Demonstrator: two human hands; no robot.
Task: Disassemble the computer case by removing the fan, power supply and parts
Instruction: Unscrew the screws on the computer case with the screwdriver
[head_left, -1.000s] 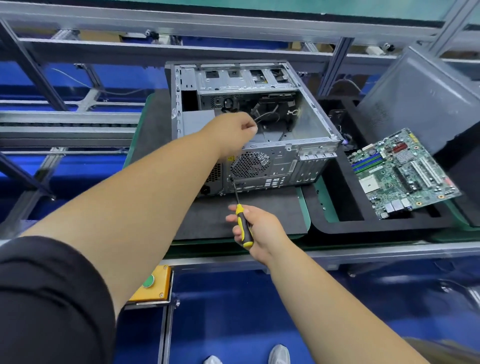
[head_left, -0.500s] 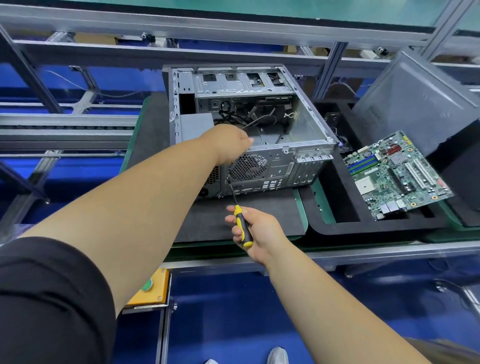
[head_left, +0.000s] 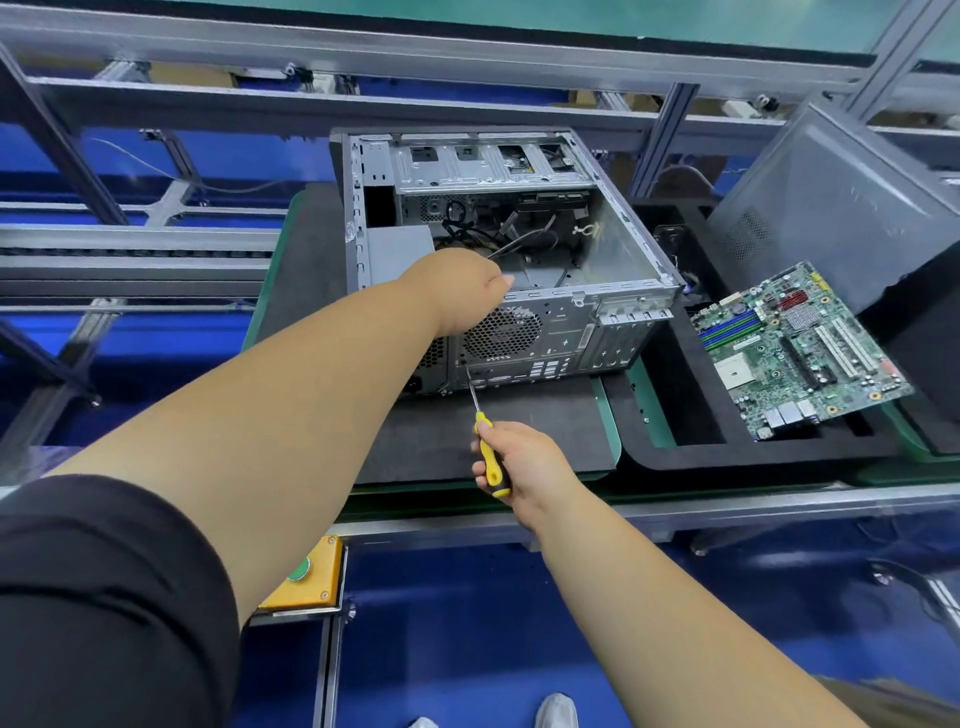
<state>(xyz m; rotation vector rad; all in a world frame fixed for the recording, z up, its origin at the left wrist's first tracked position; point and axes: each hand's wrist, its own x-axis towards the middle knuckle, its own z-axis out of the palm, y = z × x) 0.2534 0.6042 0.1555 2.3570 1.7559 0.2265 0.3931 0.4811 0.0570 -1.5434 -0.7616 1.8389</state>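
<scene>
Computer case (head_left: 597, 270) lies open-side up on the dark mat, rear panel facing the person. Right hand (head_left: 524, 462) grips the screwdriver (head_left: 488, 452) — shaft runs up and away, tip meeting the rear panel just below the fan grille (head_left: 501, 332). Left hand (head_left: 465, 286) nearer the interior, curled over the rear rim; whether its fingers hold anything — cannot tell. Motherboard (head_left: 795, 348) rests well right, already out.

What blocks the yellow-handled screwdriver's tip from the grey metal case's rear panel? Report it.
Nothing visible does. The right hand holds the yellow-and-black-handled screwdriver with its shaft angled up to the rear panel of the grey metal computer case. The left hand sits above, at the case's top edge.
</scene>
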